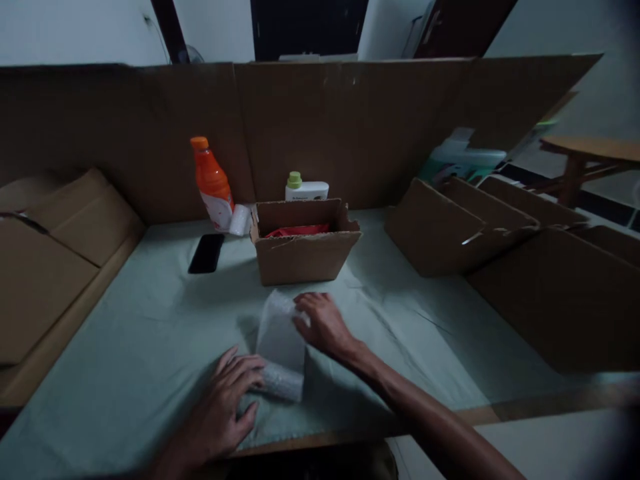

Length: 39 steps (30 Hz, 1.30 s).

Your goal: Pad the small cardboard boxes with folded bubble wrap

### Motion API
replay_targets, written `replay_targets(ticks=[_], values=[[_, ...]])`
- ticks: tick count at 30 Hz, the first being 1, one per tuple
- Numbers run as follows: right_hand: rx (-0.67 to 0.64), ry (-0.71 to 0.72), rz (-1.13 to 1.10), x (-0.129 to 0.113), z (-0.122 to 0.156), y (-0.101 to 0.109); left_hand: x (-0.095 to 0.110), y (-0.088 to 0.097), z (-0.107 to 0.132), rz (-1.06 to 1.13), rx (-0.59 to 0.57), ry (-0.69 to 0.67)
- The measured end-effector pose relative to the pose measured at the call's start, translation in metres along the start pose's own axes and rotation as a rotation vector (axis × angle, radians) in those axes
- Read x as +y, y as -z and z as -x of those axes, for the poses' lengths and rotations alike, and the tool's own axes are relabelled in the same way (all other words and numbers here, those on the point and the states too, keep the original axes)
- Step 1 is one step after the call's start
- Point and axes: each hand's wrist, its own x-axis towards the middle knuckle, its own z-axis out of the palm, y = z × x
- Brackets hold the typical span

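A strip of bubble wrap (281, 333) lies on the cloth, its near end rolled into a cylinder (283, 381). My left hand (231, 393) rests at the left end of this roll, fingers apart and fingertips touching it. At the strip's right edge, my right hand (324, 323) has its fingers and thumb bent around the far right part of the plastic. Just beyond stands an open cardboard box (303, 260) with something red (299, 231) inside.
An orange bottle (213, 180), a small bubble-wrap roll (240, 221) and a black phone (207, 253) are at back left. A white bottle (307, 191) stands behind the box. Cardboard boxes (450, 227) line the right, and a cardboard wall (350, 127) closes the back.
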Motion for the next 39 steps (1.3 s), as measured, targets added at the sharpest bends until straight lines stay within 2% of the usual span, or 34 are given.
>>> replay_targets(ticks=[2,4,7,9,13,15,17,19,22,25,28,31,34,37,39], values=[[0.046,-0.090,0.029,0.019,0.007,0.012,0.011,0.003,-0.010,0.083,-0.004,-0.027],[0.071,-0.142,0.044,0.031,0.010,0.016,0.016,0.005,-0.018,0.124,0.094,-0.036],[0.070,-0.144,0.038,0.035,0.009,0.012,0.018,0.000,-0.034,0.082,0.226,-0.034],[0.063,-0.124,0.035,0.031,0.007,0.005,0.018,-0.010,-0.048,0.020,0.203,-0.022],[0.052,-0.103,0.064,0.029,-0.002,-0.002,0.021,-0.035,-0.069,-0.047,0.062,-0.031],[0.035,-0.117,0.093,0.033,-0.007,-0.003,0.026,-0.041,-0.066,-0.002,0.019,-0.076],[0.012,-0.138,0.121,0.039,-0.011,-0.003,0.031,-0.042,-0.052,0.107,-0.003,-0.127],[-0.008,-0.154,0.142,0.043,-0.014,-0.004,0.037,-0.038,-0.032,0.242,-0.011,-0.154],[-0.017,-0.174,0.163,0.045,-0.017,-0.007,0.045,-0.028,-0.010,0.422,0.024,-0.123],[-0.007,-0.197,0.179,0.043,-0.023,-0.013,0.052,-0.019,-0.005,0.540,0.066,-0.103],[0.009,-0.220,0.188,0.041,-0.023,-0.013,0.058,-0.012,-0.011,0.443,0.077,-0.177],[0.055,-0.218,0.174,0.040,-0.001,0.003,0.062,-0.006,-0.018,0.180,0.065,-0.286],[0.116,-0.053,-0.099,0.038,0.049,0.029,0.065,-0.004,-0.022,0.050,-0.023,-0.382],[-0.170,0.131,-0.480,0.028,0.104,0.044,0.066,-0.006,-0.028,0.097,-0.077,-0.444],[-0.233,0.098,-0.555,0.017,0.128,0.038,0.066,-0.011,-0.031,0.175,-0.014,-0.428]])
